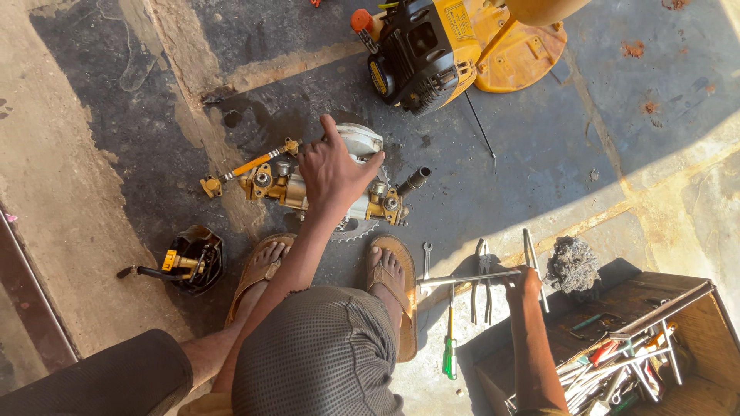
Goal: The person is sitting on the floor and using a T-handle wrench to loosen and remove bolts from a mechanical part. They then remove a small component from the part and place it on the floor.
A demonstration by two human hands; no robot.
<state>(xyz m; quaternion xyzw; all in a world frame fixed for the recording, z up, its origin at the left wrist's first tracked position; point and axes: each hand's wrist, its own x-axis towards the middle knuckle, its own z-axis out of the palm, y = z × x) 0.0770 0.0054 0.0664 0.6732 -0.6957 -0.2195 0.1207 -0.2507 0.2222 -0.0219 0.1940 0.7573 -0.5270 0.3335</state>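
Observation:
My left hand [330, 171] rests on top of a brass and silver pump assembly [285, 189] that lies on the stained concrete floor, fingers spread over its white round end [361, 140]. A thin yellow rod [248, 166] sticks out at the pump's left. My right hand [526, 283] is closed on a long metal T-shaped wrench [470, 279], held just above the floor beside pliers [483, 281]. My feet in brown sandals [393, 289] stand just behind the pump.
A yellow and black engine machine [447, 46] sits at the top. A small black part [193, 260] lies at left. A spanner [426, 260], a green-handled screwdriver [450, 339], a grey rag [572, 266] and a wooden toolbox [647, 347] full of tools are at right.

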